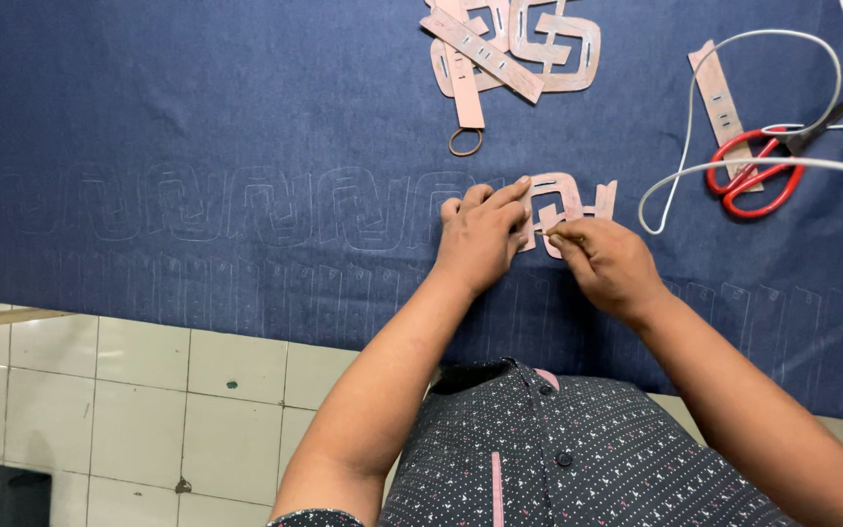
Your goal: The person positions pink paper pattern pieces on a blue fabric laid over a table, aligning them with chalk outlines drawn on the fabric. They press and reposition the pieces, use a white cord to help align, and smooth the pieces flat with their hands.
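left hand (480,234) lies flat, fingers together, pressing a pink cardboard cut-out template (566,200) onto the dark blue denim cloth (197,117). right hand (605,263) grip pinched at the template's lower edge; what it pinches, cannot tell. red-handled scissors (763,166) well apart to the right.

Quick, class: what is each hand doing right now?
Left hand: flat, pressing the pink template onto the blue cloth.
Right hand: pinched shut; what it holds cannot be told.
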